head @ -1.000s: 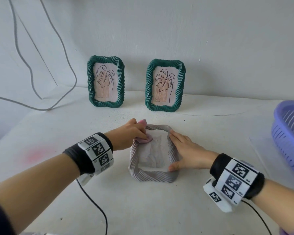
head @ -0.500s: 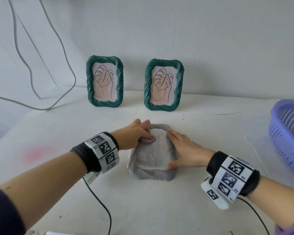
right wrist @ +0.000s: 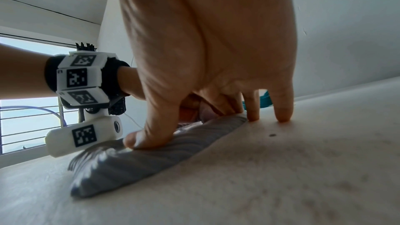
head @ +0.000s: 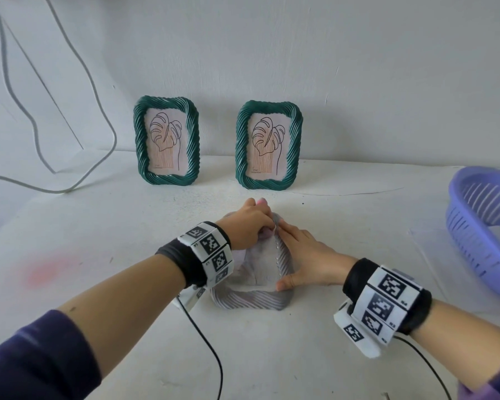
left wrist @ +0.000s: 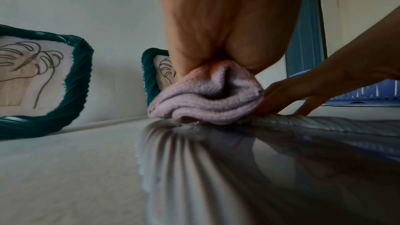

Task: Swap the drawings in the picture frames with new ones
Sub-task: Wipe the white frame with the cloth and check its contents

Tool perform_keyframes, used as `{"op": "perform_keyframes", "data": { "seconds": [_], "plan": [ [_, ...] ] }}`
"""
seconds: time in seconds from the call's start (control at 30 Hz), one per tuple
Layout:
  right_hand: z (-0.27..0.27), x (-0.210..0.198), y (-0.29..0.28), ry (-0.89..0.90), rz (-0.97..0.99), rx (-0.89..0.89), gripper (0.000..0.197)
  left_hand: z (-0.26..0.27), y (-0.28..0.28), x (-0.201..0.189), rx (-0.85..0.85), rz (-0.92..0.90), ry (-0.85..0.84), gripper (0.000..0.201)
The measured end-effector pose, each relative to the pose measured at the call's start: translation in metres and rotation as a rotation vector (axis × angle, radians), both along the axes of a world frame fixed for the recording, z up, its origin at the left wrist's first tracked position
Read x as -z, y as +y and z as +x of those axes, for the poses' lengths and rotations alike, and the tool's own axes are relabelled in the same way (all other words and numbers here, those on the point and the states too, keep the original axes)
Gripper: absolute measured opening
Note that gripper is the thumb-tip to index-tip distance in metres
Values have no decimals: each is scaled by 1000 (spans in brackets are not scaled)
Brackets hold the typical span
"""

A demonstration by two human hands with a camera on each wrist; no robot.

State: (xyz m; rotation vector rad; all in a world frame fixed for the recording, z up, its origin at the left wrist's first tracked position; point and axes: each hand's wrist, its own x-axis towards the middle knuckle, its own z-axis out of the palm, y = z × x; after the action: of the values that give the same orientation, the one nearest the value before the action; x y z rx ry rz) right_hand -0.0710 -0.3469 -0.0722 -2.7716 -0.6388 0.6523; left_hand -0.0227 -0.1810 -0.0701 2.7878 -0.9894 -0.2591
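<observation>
Near the front edge of the counter [head: 272,356] lies a grey ribbed frame [head: 251,298], flat. Since a second ago the left hand [head: 247,226] has slid its bunched pink cloth [left wrist: 207,97] from the glass's far left corner across to the far right side, close against the right hand's fingers; the grip is curled tight round the cloth. The right hand [head: 309,261] stays flat, fingers straight, thumb on the frame's near right rail, pinning it. I judge this as wiping the glass before the swap, so the frame is not yet opened.

At the counter's right edge sits a purple basket [head: 485,232]. Against the back wall stand two green frames [head: 166,145] [head: 269,147], upright, each showing a leaf drawing, well apart from the hands. A grey cable [head: 104,116] hangs at the back left. Nothing blocks the work.
</observation>
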Motion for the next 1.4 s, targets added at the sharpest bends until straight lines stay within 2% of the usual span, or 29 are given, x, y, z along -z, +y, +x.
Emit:
{"op": "perform_keyframes", "data": {
  "seconds": [0.17,0.33,0.43,0.73,0.83,1.1,1.2,1.3,1.4],
  "plan": [
    [1,2,-2,-15,4,2,116,-2,-4,-3,52,60,-39,33],
    [1,2,-2,-9,-13,-2,115,-19,6,-8,108,102,44,42],
    [-1,1,-1,-3,-6,6,115,-25,16,-3,156,44,100,43],
    [-2,-2,1,30,-12,18,117,-17,43,-6,-38,-52,148,43],
    [-2,-3,1,29,-18,18,117,-22,47,-8,-46,-119,146,39],
    [-2,-4,1,32,-19,27,117,-26,47,-1,-25,-505,-137,25],
    [-3,-3,1,37,-15,26,117,-26,43,4,63,-381,-74,24],
    [-3,-3,1,43,-13,19,117,-23,47,14,125,-223,-93,27],
    [-3,-4,0,48,-23,17,117,-20,51,6,172,-111,-45,30]
  ]
}}
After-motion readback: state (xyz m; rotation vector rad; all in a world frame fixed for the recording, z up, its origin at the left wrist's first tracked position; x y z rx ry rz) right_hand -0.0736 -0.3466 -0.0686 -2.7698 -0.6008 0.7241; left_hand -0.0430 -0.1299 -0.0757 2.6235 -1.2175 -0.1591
